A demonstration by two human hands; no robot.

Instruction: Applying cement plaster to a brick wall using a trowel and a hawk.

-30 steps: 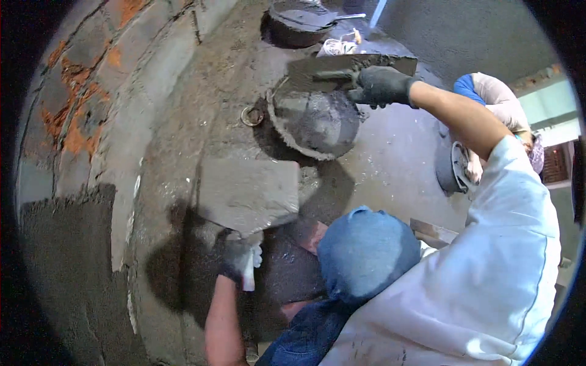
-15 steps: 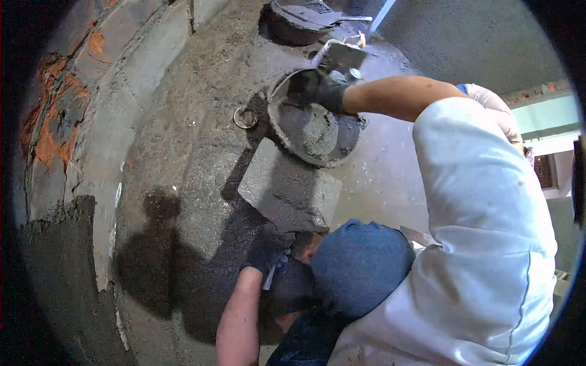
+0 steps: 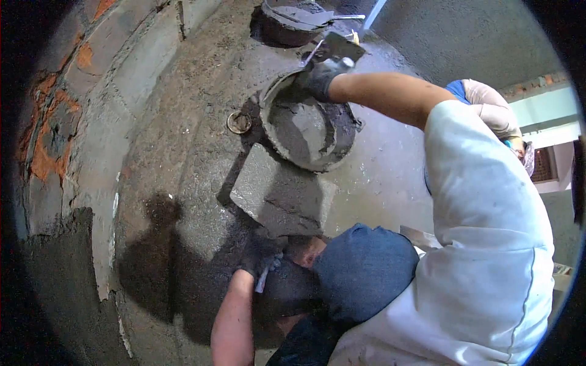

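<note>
Along the left edge, a brick wall (image 3: 67, 122) curves up, its lower stretch already coated in dark wet render (image 3: 55, 287). Just right of it, low in the view, the left hand (image 3: 259, 256) in a dark glove has its grip closed under a square mortar board (image 3: 281, 195), held roughly level above the floor (image 3: 183, 152) with only a thin grey smear on its face. A small round tin lid (image 3: 238, 122) lies on the floor near the board's far corner. Right of that stands the mortar bucket (image 3: 308, 122), partly filled with grey mix. Over its far rim the right hand (image 3: 320, 76), also gloved, is wrapped tight around the handle of a trowel (image 3: 342, 46), whose blade is lifted clear of the mix. Behind, a second bucket (image 3: 287, 18) holds another tool. At the far right another person (image 3: 488, 113) crouches.

The step in hand looks like loading the board. The next move likely calls for dipping the blade into the bucket and carrying a scoop across to the board, keeping the board level and close to the rim.
</note>
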